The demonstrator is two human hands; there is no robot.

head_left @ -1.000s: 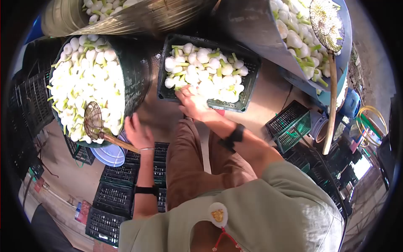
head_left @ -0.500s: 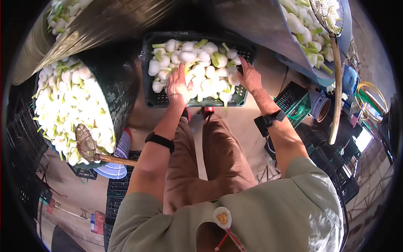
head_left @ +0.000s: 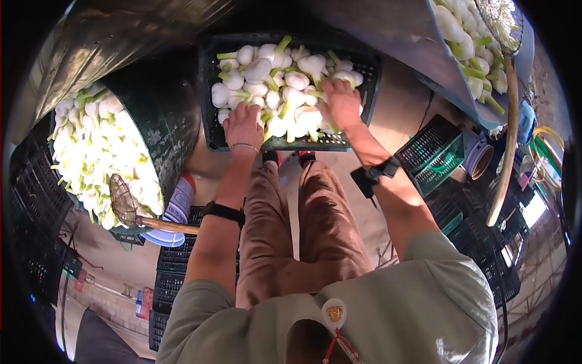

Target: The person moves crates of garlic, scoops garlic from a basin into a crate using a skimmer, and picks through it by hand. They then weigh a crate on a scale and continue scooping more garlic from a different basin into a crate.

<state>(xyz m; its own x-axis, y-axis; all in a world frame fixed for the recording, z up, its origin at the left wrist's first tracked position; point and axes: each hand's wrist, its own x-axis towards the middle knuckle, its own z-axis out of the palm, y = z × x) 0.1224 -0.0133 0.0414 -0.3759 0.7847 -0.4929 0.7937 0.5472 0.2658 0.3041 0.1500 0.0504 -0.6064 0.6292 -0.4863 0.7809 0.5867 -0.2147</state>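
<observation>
A dark plastic crate (head_left: pixel 209 130) in front of me holds a heap of white garlic bulbs (head_left: pixel 294 97) with short green stems. My left hand (head_left: pixel 244 126) rests on the bulbs at the crate's near left, its fingers apart and slightly bent. Over on the right side of the heap lies my right hand (head_left: pixel 341 104), fingers stretched onto the bulbs, their tips partly hidden among them. Neither hand grips a bulb that I can make out.
Left stands a dark drum (head_left: pixel 167 115) full of similar bulbs, with a wire-mesh skimmer (head_left: pixel 124 203) lying across it. Another tub (head_left: pixel 436 79) of bulbs is at upper right, with a long-handled skimmer (head_left: pixel 508 139). Green crates (head_left: pixel 433 151) and a bucket (head_left: pixel 479 158) stand on the right.
My left hand has moved slightly left and down along the heap. My right hand has come inward from the crate's right edge onto the bulbs. Some bulbs have shifted.
</observation>
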